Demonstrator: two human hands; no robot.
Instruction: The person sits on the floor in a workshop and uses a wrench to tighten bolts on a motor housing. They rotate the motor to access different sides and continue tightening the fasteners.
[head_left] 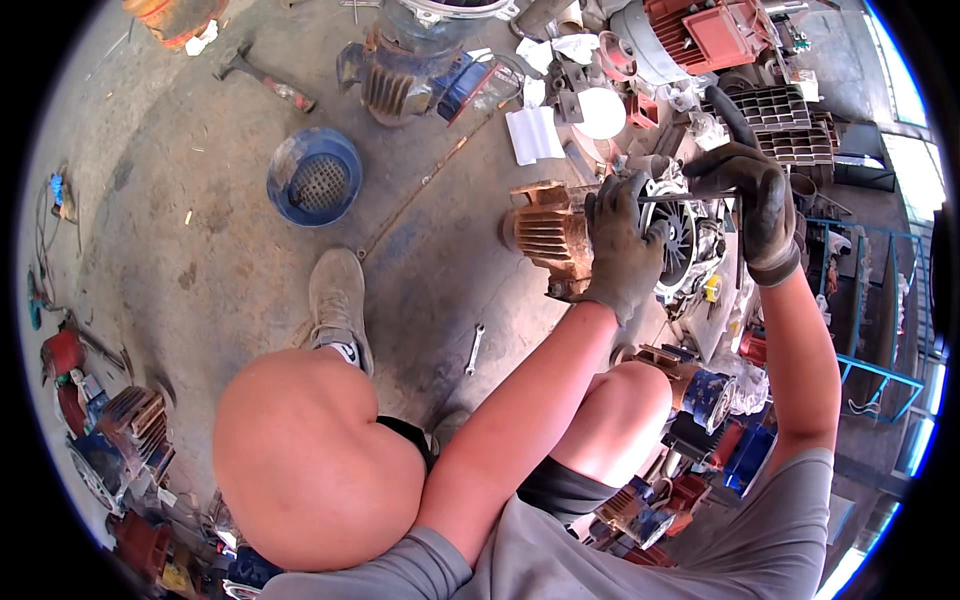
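A rusty finned electric motor [548,235] lies on the floor in front of me to the right, with a dark fan-like wheel [676,245] at its right end. My left hand [625,245], in a dark work glove, is closed over the motor beside this wheel, fingers curled. My right hand [757,205], gloved too, is closed with its index finger raised. It grips a thin dark metal rod [690,197] that stretches left across the wheel to my left fingers. The rod's exact kind and its tip are hard to make out.
On the floor lie a combination wrench [475,350], a blue bowl [318,205] and a hammer [265,82]. A blue-brown motor [395,80] stands farther ahead. Motor parts, a red housing [715,35] and grid trays [785,125] crowd the right, near a blue metal rack [880,370].
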